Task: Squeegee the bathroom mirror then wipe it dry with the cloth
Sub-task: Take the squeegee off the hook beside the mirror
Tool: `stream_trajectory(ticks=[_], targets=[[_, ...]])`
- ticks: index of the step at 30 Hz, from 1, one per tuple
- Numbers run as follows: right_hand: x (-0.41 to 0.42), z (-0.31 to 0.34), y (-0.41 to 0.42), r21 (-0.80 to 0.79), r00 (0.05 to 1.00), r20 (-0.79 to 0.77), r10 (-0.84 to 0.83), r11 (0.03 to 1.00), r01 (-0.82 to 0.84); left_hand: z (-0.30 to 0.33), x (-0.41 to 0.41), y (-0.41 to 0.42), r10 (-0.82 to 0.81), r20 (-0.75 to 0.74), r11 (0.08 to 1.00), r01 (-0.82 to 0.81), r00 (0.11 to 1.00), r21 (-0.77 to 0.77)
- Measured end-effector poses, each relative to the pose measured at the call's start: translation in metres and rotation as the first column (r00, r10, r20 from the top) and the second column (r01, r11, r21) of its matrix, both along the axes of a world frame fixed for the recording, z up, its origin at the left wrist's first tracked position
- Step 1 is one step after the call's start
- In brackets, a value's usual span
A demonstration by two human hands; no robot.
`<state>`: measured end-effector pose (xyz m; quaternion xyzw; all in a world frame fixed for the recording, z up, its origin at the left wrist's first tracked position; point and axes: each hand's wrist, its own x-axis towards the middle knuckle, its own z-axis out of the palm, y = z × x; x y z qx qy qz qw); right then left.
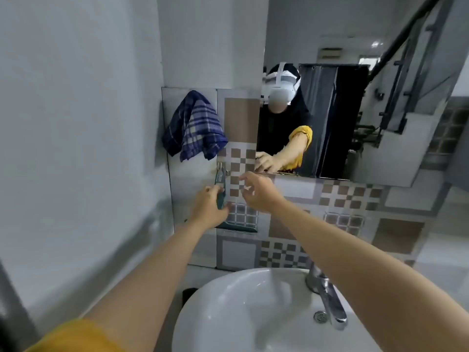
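A teal squeegee (220,191) hangs from a metal hook (221,168) on the tiled wall, its blade (238,228) at the bottom. My left hand (209,208) is closed around its handle. Just to the right, my right hand (258,191) hovers with fingers spread and holds nothing. The mirror (355,110) fills the upper right and reflects a person with a yellow sleeve. A blue checked cloth (194,127) hangs on the wall to the left of the mirror, above the squeegee.
A white sink basin (228,301) lies directly below my arms, with a chrome tap (327,301) on its right. A plain grey wall (76,123) closes in on the left. Patterned brown and grey tiles (342,219) cover the wall under the mirror.
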<state>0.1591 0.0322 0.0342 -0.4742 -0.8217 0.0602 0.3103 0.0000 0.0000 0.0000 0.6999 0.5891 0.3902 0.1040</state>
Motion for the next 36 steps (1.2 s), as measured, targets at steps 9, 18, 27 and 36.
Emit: stream_trajectory(ticks=[9, 18, 27, 36], targets=[[-0.037, -0.025, 0.043, -0.04, 0.999, -0.041, 0.024, 0.999, -0.025, -0.035, -0.027, 0.05, -0.014, 0.18, 0.993, 0.035, 0.984, -0.114], [-0.053, -0.034, 0.062, -0.07, 0.984, -0.176, -0.034, 0.997, 0.022, -0.055, -0.036, 0.069, -0.061, 0.398, 0.987, 0.115, 0.915, -0.114], [-0.052, -0.005, 0.045, -0.071, 0.94, -0.339, -0.038, 0.997, 0.014, -0.038, -0.031, 0.049, -0.098, 0.586, 0.992, 0.126, 0.804, -0.008], [-0.018, 0.043, 0.006, 0.239, 0.999, -0.033, 0.028, 0.971, -0.019, 0.002, -0.023, 0.017, -0.168, 0.627, 0.985, 0.152, 0.761, 0.079]])
